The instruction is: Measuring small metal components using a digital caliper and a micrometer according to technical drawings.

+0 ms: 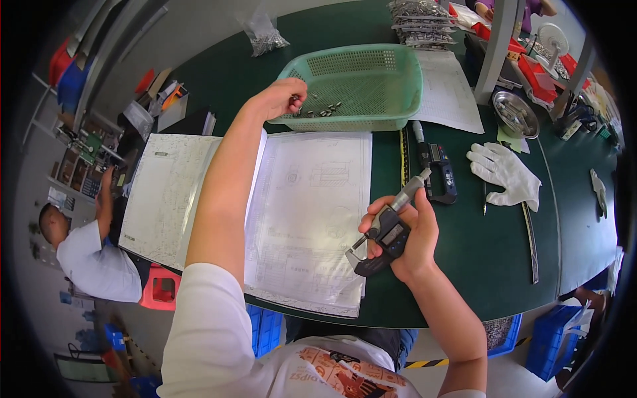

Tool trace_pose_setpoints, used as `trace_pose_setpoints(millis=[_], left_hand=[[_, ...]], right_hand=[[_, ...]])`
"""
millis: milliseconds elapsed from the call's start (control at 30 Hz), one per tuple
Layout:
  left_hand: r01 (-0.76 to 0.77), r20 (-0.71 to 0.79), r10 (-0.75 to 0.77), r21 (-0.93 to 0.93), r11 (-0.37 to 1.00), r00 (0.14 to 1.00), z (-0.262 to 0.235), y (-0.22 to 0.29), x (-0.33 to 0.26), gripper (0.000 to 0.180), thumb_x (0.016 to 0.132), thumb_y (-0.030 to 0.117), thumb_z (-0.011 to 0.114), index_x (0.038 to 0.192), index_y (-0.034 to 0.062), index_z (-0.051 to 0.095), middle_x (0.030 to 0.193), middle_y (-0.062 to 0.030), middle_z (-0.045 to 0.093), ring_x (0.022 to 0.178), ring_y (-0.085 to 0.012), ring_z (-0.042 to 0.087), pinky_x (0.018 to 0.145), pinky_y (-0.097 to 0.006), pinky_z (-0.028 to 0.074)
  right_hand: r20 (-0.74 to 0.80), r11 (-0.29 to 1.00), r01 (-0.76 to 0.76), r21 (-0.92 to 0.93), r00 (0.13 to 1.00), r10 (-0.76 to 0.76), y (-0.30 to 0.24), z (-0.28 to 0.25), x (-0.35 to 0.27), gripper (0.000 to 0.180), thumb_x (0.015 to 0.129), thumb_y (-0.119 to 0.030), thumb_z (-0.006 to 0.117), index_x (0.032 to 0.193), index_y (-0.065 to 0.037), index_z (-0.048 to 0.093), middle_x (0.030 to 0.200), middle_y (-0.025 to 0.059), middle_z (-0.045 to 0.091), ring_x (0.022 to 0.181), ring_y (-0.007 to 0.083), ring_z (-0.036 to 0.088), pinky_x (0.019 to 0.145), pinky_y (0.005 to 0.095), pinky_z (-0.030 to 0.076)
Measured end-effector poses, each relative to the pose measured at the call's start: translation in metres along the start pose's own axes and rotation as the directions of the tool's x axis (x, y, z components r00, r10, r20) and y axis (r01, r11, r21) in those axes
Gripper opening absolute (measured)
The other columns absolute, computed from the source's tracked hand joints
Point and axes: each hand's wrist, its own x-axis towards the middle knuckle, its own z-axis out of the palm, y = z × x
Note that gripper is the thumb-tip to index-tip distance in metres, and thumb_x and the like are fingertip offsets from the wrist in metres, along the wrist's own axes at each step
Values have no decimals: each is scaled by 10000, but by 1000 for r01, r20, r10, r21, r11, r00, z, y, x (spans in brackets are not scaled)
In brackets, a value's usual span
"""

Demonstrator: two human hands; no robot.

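In the head view, the left hand [279,97] had its fingers curled narrowly over the green basket [413,83], beside loose metal pieces [325,111]; whether they gripped one, I could not tell. The right hand [419,242] had its fingers wrapped around a digital micrometer [394,235] above the tabletop [478,265].
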Motion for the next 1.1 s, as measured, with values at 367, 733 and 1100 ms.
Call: trace_pose_setpoints(millis=[367, 733, 1100], left_hand=[[23, -154, -108, -473, 881, 982, 4, 30, -43, 125, 834, 131, 477, 858, 22, 532, 681, 1, 465, 530, -50, 389, 422, -152, 325], [3, 58, 30, -506, 863, 998, 139, -52, -161, 255, 803, 131, 525, 1036, 27, 528, 811, -28, 565, 552, -33, 416, 469, -153, 338], [-139, -25, 155, -595, 792, 988, 156, -80, -172, 184, 808, 143, 560, 947, 22, 549, 762, -12, 545, 527, -18, 383, 462, -153, 307]], right_hand=[[-37, 998, -22, -66, 999, 19, 3, 3, 2, 629, 821, -567, 216, 823, -7, 502, 685, 162, 555, 438, 193, 465, 443, 280, 400], [-90, 1000, -5, 13, 996, 6, -5, 7, -5, 627, 825, -539, 203, 833, 16, 495, 680, 171, 554, 431, 209, 458, 446, 309, 407], [-103, 995, 96, -29, 990, -98, -7, 2, -3, 626, 806, -603, 234, 855, -25, 469, 697, 133, 517, 389, 187, 408, 405, 310, 382]])
